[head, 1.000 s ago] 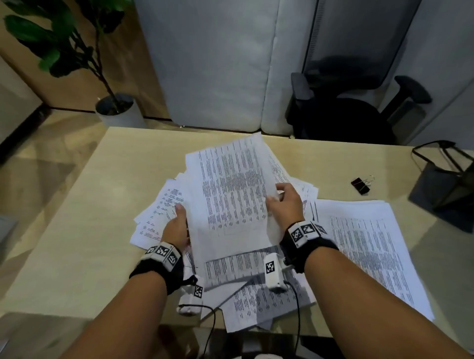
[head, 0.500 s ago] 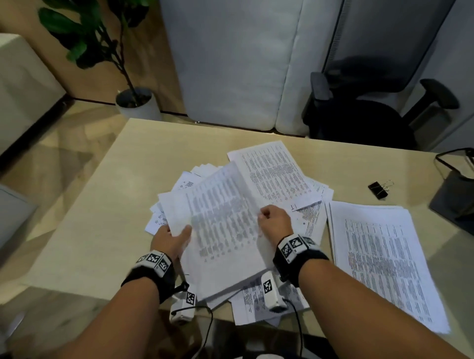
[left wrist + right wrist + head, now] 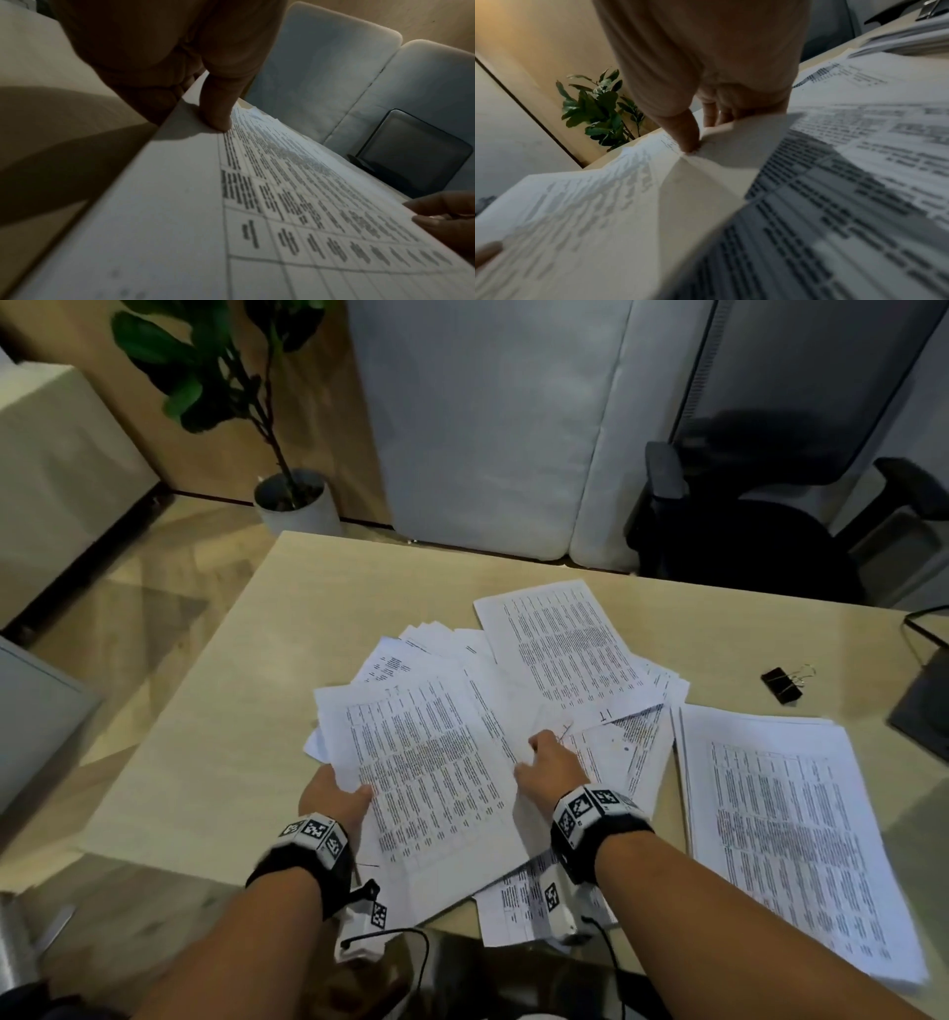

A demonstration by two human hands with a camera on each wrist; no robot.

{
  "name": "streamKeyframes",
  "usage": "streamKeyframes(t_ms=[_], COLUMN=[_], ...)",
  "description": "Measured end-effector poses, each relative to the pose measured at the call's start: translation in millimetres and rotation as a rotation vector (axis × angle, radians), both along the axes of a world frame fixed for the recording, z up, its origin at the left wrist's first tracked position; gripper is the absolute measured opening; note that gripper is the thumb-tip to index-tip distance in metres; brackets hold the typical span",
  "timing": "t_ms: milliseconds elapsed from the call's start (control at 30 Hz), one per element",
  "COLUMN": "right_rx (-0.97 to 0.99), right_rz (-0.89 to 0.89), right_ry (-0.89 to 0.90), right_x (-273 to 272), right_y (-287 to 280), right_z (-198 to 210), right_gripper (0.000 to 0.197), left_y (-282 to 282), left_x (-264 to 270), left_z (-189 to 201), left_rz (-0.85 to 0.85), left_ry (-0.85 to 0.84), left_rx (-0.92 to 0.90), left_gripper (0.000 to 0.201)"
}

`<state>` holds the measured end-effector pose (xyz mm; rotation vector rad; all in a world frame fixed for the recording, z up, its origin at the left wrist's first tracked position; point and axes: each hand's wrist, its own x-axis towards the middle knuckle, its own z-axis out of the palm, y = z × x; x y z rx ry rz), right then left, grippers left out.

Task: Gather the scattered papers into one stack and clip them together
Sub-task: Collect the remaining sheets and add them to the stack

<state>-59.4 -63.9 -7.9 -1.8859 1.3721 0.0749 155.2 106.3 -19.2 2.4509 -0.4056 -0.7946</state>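
Head view is showing one wooden table [image 3: 215, 762] bearing a loose heap of printed sheets [image 3: 565, 654], one tidy stack [image 3: 785, 824] just beside the heap, and one black binder clip [image 3: 781, 684] beyond that stack. Left hand [image 3: 334, 796] and right hand [image 3: 552, 762] are both pinching one top sheet [image 3: 436, 778], thumbs pressing down.

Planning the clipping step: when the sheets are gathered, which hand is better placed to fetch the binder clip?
Probably the right hand. The binder clip lies on the table's right side, beyond the neat stack, while the left hand grips the held sheets on the far side.
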Motion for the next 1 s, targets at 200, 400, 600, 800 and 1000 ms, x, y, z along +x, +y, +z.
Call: streamKeyframes(t_ms=[200, 400, 600, 800, 1000], right_rx=[-0.259, -0.119, -0.163, -0.324, -0.411], right_rz=[-0.114, -0.159, -0.058, 0.185, 0.331], right_ry=[-0.246, -0.461, -0.317, -0.024, 0.295], right_x=[6.6, 33.1, 47.2, 70.3, 85.3], right_y=[-22.5, -34.1, -36.8, -51.6, -49.3], right_z=[30.1, 51.4, 23.5, 2.3, -1.5], right_gripper=[0.011, 0.011, 0.018, 0.037, 0.052], left_y=[-16.7, -37.4, -15.7, 5.3, 8.5], left_x=[9.7, 24.3, 29.8, 38.2, 41.1], left_z=[7.5, 12.3, 4.3, -13.9, -15.3], left_rz=[0.198, 0.296, 0.322, 0.29, 0.245], left_ry=[-0.005, 0.248, 0.016, 0.003, 0.01], left_rx=[-0.21, -0.487, -0.214, -0.131, -0.133], left_gripper=[0.027, 0.042, 0.045, 0.036, 0.04])
